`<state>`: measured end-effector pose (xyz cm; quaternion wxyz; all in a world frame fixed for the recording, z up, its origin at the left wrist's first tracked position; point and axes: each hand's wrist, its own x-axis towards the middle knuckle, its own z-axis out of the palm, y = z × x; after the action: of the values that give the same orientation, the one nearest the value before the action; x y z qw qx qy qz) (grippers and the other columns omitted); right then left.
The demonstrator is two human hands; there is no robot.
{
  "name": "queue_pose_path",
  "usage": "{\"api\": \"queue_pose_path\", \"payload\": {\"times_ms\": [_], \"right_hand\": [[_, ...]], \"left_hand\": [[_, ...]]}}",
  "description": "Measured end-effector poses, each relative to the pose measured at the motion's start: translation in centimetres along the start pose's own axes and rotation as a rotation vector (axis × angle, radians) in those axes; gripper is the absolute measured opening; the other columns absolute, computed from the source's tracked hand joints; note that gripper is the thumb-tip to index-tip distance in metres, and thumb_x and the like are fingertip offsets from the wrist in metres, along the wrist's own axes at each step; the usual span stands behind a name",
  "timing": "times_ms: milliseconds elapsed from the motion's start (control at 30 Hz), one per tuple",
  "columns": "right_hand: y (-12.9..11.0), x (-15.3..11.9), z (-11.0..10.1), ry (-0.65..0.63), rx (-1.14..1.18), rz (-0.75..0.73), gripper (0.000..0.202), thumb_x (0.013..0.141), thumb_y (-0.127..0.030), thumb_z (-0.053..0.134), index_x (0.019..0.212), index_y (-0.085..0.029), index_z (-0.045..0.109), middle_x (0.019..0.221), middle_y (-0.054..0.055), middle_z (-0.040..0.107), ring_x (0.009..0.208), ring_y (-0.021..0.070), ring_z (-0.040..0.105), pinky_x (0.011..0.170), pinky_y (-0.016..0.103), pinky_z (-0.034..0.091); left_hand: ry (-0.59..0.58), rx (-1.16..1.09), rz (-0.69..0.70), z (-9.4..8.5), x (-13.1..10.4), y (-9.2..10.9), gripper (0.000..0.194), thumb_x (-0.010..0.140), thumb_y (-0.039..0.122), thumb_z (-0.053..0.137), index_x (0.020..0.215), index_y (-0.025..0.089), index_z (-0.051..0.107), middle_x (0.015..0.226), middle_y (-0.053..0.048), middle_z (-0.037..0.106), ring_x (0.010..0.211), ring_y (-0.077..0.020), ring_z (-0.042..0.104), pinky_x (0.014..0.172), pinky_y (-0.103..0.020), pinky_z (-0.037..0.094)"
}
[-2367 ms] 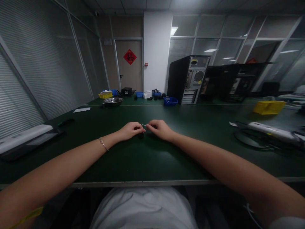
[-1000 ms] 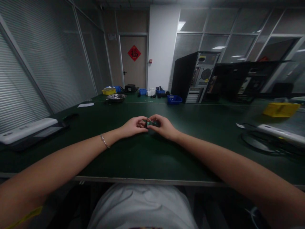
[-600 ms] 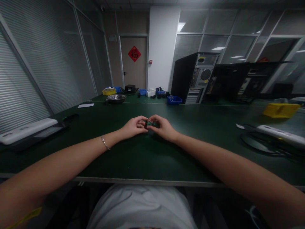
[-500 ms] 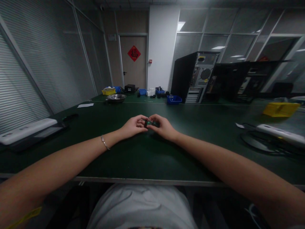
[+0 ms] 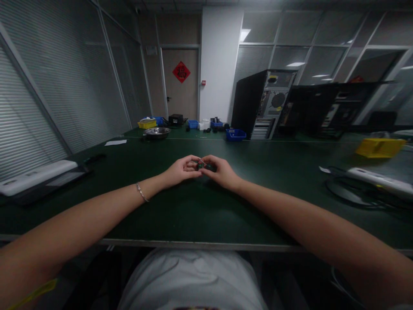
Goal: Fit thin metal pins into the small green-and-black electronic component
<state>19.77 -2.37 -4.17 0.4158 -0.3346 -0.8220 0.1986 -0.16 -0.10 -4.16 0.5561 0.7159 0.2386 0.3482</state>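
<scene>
Left hand's [image 5: 176, 173] thumb [image 5: 194, 174] closer to right hand [image 5: 223, 174]; both grasp small dark-green part [image 5: 200, 166], probably light, stiff, fragile: best pinched by edges.

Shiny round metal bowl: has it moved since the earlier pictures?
No; the bowl keeps its place against the pale seam across the green table.

Dim room; ceiling glare; soft blur right.

The small part [image 5: 200, 165] is mostly finger-hidden.
</scene>
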Motion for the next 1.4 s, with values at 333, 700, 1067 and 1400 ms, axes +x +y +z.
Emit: {"api": "queue_pose_path", "payload": {"times_ms": [333,700,1067,1400], "right_hand": [[-0.41,-0.10,-0.12,-0.046,-0.010,-0.061,0.028,0.081,-0.025,0.064,0.108,-0.018,0.061,0.099,0.005,0.065,0.090,0.0186,0.060,0.081,0.030,0.046],[-0.26,-0.09,-0.08,0.013,-0.057,-0.080,0.023,0.084,-0.025,0.059,0.105,-0.017,0.059,0.092,0.004,0.064,0.080,0.0157,0.058,0.071,0.026,0.044],[0.01,-0.03,-0.06,-0.025,-0.045,-0.057,0.016,0.085,-0.024,0.056,0.098,-0.016,0.061,0.087,0.003,0.064,0.073,0.0142,0.055,0.066,0.025,0.042],[0.29,-0.03,0.11,-0.009,-0.039,-0.037,0.015,0.085,-0.025,0.055,0.096,-0.016,0.061,0.084,0.002,0.062,0.069,0.0132,0.052,0.064,0.025,0.040]], "left_hand": [[0.028,-0.021,-0.042,0.02,-0.01,0.17,0.032,0.078,0.018,0.066,0.107,0.014,0.053,0.095,-0.006,0.068,0.084,-0.0180,0.068,0.081,-0.037,0.053],[0.080,0.095,0.019,-0.15,0.16,0.07,0.026,0.077,0.013,0.063,0.102,0.014,0.056,0.091,-0.004,0.067,0.079,-0.0163,0.068,0.075,-0.033,0.054],[0.011,0.168,0.018,0.15,-0.04,-0.14,0.030,0.078,0.016,0.063,0.108,0.015,0.056,0.094,-0.005,0.065,0.087,-0.0177,0.066,0.083,-0.037,0.054],[0.004,0.282,0.040,0.12,-0.10,0.08,0.031,0.079,0.013,0.058,0.111,0.015,0.055,0.092,-0.004,0.064,0.081,-0.0163,0.067,0.078,-0.034,0.053]]}}
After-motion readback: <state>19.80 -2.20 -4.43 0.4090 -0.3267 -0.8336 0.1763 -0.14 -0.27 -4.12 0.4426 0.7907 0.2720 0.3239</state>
